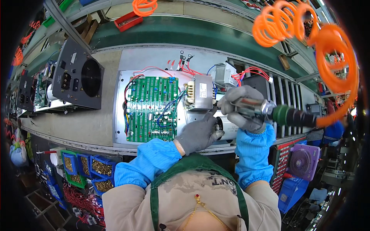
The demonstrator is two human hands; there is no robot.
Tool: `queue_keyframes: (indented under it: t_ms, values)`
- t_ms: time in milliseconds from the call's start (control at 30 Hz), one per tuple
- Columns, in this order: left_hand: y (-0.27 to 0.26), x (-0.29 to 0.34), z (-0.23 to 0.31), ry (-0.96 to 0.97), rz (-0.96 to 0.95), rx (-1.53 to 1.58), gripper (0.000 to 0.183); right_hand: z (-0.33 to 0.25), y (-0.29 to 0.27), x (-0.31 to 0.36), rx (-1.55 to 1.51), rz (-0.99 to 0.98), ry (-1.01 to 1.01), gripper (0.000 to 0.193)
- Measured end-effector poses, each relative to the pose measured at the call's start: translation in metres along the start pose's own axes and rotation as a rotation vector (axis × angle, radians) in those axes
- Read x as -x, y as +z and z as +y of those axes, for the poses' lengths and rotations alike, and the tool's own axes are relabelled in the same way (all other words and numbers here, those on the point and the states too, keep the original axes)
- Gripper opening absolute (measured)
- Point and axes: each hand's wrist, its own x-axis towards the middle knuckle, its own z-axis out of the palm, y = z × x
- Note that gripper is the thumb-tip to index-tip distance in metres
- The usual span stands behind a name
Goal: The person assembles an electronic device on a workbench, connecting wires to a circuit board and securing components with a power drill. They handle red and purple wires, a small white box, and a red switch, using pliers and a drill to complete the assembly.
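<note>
My right hand, in a grey glove, is wrapped round an air screwdriver with a metal body and a green and black rear end. The tool lies sideways above the chassis, and its working tip is hidden. My left hand, also gloved, has its thumb and fingers around the black end of a silver cylindrical capacitor. Just above that hand stands a transformer with a label. A green circuit board with bundled wires lies left of it on the metal chassis plate.
An orange coiled hose runs from the tool up the right side. Another unit with a black fan panel stands at left. Blue bins of screws sit lower left. A purple fan and a red parts box flank the bench.
</note>
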Motion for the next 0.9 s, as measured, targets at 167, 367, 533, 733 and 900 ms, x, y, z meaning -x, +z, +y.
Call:
queue_keyframes:
  t_ms: [167, 367, 533, 733, 900]
  values:
    - [-0.002, 0.0, 0.003, -0.013, -0.009, -0.043, 0.055, 0.007, -0.009, -0.008, -0.123, 0.015, -0.031, 0.034]
    - [-0.005, -0.001, 0.006, -0.018, -0.032, -0.022, 0.054, 0.013, -0.004, -0.001, 0.198, 0.282, -0.049, 0.036]
    - [-0.006, 0.0, 0.006, 0.005, -0.008, -0.023, 0.051, 0.014, 0.013, 0.0, 0.151, 0.367, 0.052, 0.031]
    - [0.001, 0.0, 0.0, 0.036, 0.06, -0.005, 0.049, 0.016, 0.021, 0.001, 0.274, 0.286, 0.008, 0.029]
    - [0.002, 0.005, -0.002, 0.147, 0.302, 0.082, 0.035, 0.04, 0.002, 0.013, -0.271, 0.544, 0.104, 0.03]
